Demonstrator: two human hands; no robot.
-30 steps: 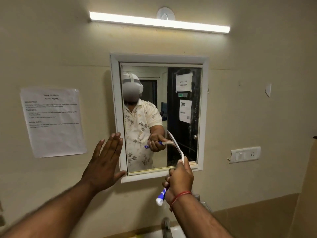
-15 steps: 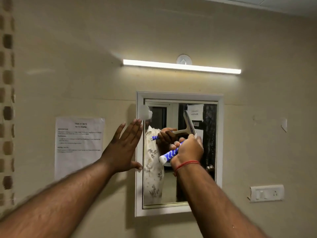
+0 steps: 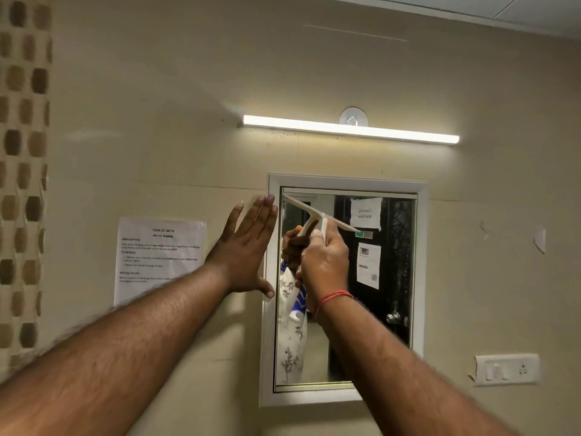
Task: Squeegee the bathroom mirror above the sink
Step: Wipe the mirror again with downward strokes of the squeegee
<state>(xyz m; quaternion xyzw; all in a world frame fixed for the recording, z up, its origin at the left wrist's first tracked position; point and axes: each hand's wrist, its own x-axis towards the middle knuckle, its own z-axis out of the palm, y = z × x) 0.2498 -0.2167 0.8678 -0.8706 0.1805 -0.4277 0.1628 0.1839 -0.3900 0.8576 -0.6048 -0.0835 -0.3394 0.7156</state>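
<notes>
Two hands — right hand gripping squeegee, blade slanting down-right, left hand flat

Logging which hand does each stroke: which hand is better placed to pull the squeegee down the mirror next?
The right hand. It grips the squeegee by its handle, with the blade near the top of the mirror. The left hand is open and flat against the mirror's left frame, holding nothing.

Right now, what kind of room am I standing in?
Probably a bathroom or washroom. A framed wall mirror hangs under a tube light, with a switch plate beside it, and your right hand is working a squeegee across the glass.
</notes>
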